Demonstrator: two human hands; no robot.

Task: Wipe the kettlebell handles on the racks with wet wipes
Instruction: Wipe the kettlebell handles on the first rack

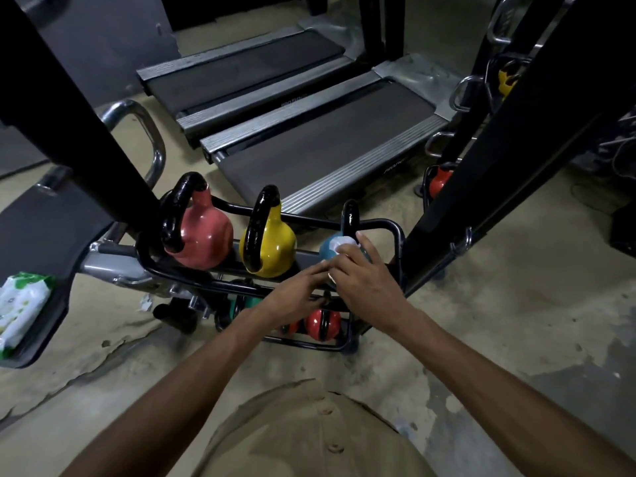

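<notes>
The right hand (361, 273) curls over a bunched wet wipe (340, 244) on the blue kettlebell (325, 250), at the rack's (382, 221) three o'clock end. The left hand (299, 287), fingers straight, reaches in alongside. Best to slide the wipe toward twelve o'clock and wrap the black handle (350, 218).

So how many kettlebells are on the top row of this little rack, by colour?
Pink kettlebell: 1
Yellow kettlebell: 1
Blue kettlebell: 1, with the right hand holding a wet wipe against it
Total: 3
</notes>
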